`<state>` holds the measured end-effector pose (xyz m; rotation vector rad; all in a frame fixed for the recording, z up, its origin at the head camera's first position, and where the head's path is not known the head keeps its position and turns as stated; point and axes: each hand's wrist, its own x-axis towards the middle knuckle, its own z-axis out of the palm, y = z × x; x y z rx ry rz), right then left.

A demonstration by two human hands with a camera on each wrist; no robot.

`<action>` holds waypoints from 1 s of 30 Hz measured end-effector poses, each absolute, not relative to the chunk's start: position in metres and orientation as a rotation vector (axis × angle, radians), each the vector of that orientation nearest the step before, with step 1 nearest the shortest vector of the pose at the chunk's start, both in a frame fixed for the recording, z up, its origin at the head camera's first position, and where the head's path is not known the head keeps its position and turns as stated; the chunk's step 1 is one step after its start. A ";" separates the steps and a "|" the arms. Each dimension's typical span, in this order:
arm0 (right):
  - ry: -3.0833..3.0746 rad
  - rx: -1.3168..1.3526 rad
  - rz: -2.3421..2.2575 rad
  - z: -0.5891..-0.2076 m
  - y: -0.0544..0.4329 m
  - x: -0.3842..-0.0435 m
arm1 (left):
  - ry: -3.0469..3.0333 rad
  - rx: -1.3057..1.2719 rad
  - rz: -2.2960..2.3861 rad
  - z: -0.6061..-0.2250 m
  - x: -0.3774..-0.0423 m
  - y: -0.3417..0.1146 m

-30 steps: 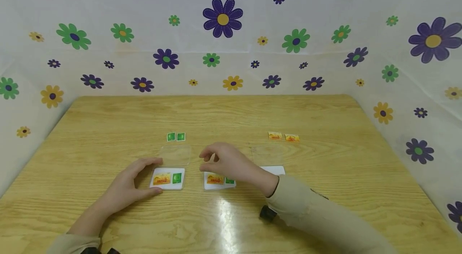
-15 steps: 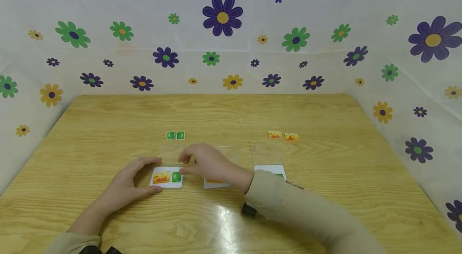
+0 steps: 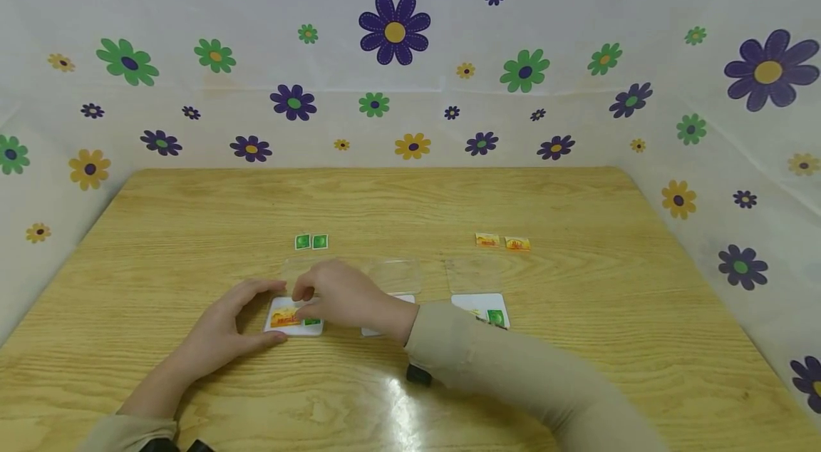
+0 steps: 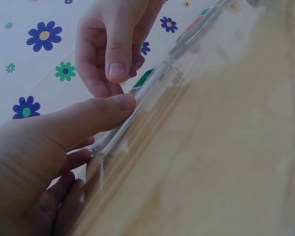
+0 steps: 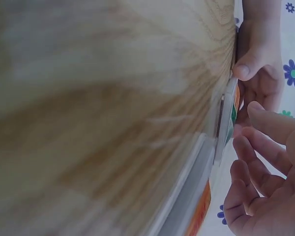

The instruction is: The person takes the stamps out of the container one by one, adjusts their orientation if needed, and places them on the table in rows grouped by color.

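My left hand (image 3: 221,331) grips the leftmost flat white case (image 3: 280,303), thumb at the near edge and fingers at the far left corner. An orange picture card (image 3: 282,319) and a green one (image 3: 312,321) lie in it. Over the right side of this case hovers my right hand (image 3: 343,295), thumb and index finger close to the cards. In the right wrist view its fingers (image 5: 270,115) are loosely bent, and I see nothing between them. The left wrist view shows the thumb (image 4: 108,110) on the case's edge.
A middle white case (image 3: 404,298), partly behind my right arm, has a raised-back clear lid (image 3: 394,275). A similar case (image 3: 465,302) stands right. Behind lie two green cards (image 3: 311,242) and two orange cards (image 3: 502,242) on the wooden table (image 3: 577,281).
My right hand has moved left from above the middle case to above the leftmost case, uncovering more of the right case. The left hand has stayed in place.
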<state>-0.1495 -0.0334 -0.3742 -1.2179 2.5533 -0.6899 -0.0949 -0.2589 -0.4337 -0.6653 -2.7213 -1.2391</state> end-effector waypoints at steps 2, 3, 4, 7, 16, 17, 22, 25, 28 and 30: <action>2.553 -1.221 -0.667 -0.375 -0.037 -0.150 | -2.717 -0.670 -1.230 -0.433 -0.095 -0.259; 2.557 -1.219 -0.655 -0.375 -0.038 -0.150 | -2.714 -0.672 -1.224 -0.433 -0.095 -0.259; 2.560 -1.219 -0.645 -0.376 -0.040 -0.150 | -2.712 -0.676 -1.221 -0.433 -0.095 -0.258; 2.569 -1.202 -0.620 -0.376 -0.044 -0.151 | -2.702 -0.693 -1.227 -0.432 -0.094 -0.258; 2.605 -1.162 -0.508 -0.375 -0.049 -0.150 | -2.686 -0.714 -1.230 -0.430 -0.094 -0.257; 2.612 -1.158 -0.494 -0.375 -0.049 -0.150 | -2.687 -0.711 -1.226 -0.430 -0.094 -0.257; 2.645 -1.156 -0.419 -0.377 -0.054 -0.150 | -2.696 -0.691 -1.210 -0.431 -0.094 -0.257; 2.662 -1.168 -0.382 -0.378 -0.055 -0.150 | -2.700 -0.687 -1.209 -0.431 -0.094 -0.257; 2.669 -1.189 -0.360 -0.378 -0.054 -0.149 | -2.694 -0.695 -1.220 -0.431 -0.094 -0.256; 2.670 -1.202 -0.348 -0.377 -0.054 -0.149 | -2.691 -0.699 -1.221 -0.432 -0.094 -0.256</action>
